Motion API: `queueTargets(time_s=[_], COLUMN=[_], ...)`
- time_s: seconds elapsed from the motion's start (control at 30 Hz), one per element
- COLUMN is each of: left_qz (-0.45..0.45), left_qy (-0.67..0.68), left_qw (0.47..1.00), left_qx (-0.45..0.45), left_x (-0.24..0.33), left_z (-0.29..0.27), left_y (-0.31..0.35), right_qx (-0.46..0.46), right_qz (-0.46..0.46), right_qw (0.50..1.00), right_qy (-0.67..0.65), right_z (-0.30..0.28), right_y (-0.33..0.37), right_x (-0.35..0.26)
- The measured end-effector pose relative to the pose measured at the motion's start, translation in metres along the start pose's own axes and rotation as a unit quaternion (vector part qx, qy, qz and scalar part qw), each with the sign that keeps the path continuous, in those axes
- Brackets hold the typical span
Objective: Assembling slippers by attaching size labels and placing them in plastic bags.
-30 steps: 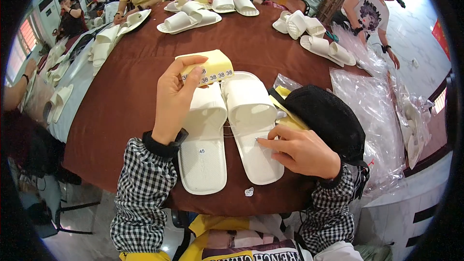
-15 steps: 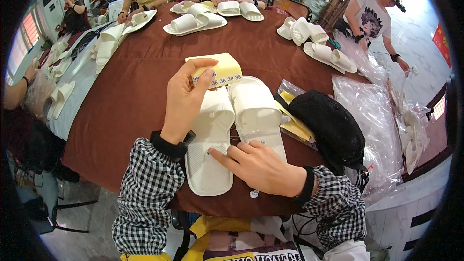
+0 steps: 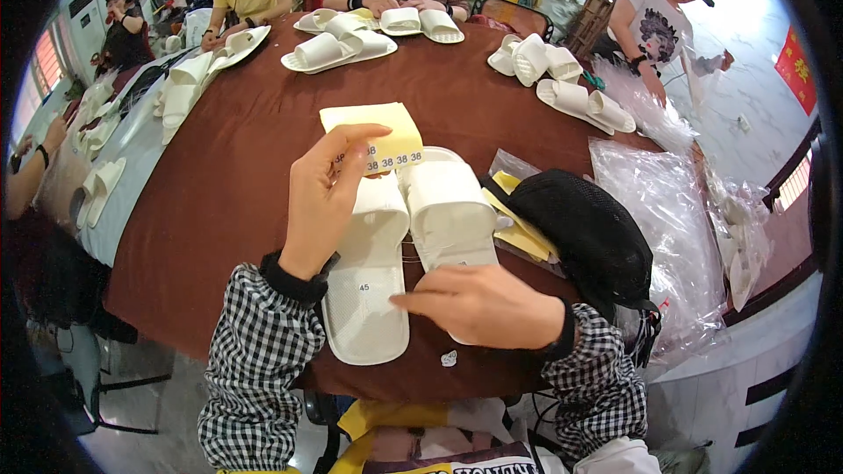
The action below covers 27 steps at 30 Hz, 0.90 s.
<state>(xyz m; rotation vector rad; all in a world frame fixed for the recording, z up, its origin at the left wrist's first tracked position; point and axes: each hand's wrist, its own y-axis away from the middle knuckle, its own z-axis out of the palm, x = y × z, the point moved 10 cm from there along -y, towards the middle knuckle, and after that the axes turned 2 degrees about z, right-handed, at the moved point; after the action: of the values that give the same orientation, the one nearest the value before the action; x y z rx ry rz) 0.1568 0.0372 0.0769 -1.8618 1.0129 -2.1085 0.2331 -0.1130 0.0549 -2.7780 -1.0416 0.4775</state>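
My left hand pinches a yellow sticker sheet with a row of small printed labels along its lower edge. The sheet is raised over the toe end of a pair of white slippers. On the heel of the left slipper lies a small printed label. My right hand hovers over the heel of the right slipper, covering much of it. Its index finger points to the inner edge of the left slipper; the other fingers are curled, and nothing shows in them.
A black mesh bag and yellow sheets in clear plastic lie right of the slippers. Clear plastic bags cover the table's right side. More white slippers stand farther back. Several people are around the brown-covered table.
My right index finger has lifted off the left slipper's heel and drawn back to the right, uncovering the label there. My left hand keeps holding the sticker sheet. The view has shifted slightly.
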Motion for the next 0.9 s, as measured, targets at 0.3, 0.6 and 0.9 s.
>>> queueTargets(time_s=[0.3,0.6,0.9], left_qz=[0.023,0.011,0.061], left_qy=[-0.078,-0.161,-0.315], left_qw=[0.997,0.986,0.934], left_qx=[-0.015,-0.042,-0.16], left_x=[0.006,0.01,0.045], left_z=[0.01,0.012,0.036], left_y=[0.002,0.005,0.054], right_qx=[0.025,0.058,0.016], right_qz=[0.367,0.39,0.315], right_qw=[0.93,0.862,0.892], right_qy=[-0.028,-0.319,-0.324], right_z=[-0.031,-0.002,0.018], right_y=[0.075,0.057,0.051], right_x=[0.128,0.126,0.121])
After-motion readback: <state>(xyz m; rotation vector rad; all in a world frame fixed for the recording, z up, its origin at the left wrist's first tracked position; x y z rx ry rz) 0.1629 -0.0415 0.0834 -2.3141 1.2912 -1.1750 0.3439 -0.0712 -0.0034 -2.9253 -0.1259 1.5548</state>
